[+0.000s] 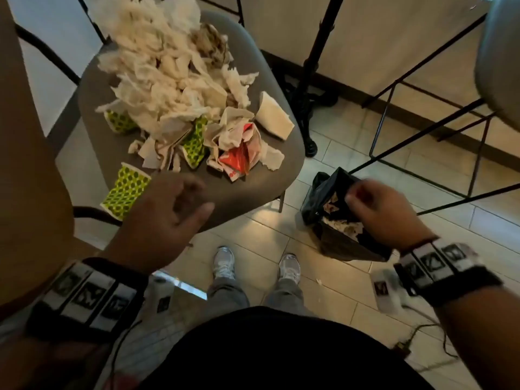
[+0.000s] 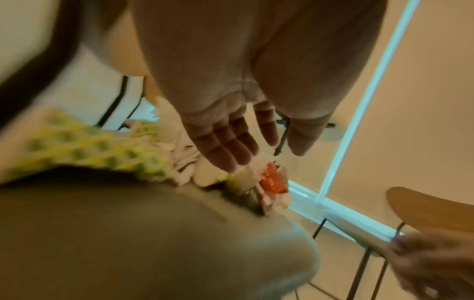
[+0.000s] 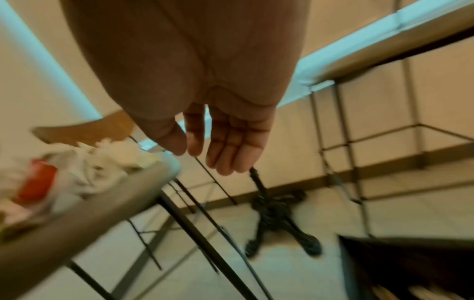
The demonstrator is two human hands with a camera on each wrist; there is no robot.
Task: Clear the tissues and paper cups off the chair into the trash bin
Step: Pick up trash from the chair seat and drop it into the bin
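Left hand (image 1: 171,209) grip slack over chair (image 1: 247,192) front edge, right hand (image 1: 377,209) grip slack above trash bin (image 1: 332,198), bare floor between.

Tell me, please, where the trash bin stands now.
In the head view, the trash bin, lined with a black bag, stands on the tiled floor to the right of the chair, just under the right hand.

Dim, warm light (wrist views blurred).

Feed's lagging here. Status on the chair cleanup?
Left hand open, empty over chair. Right hand open above trash bin. Tissues, paper cups remain. Nothing blocking.
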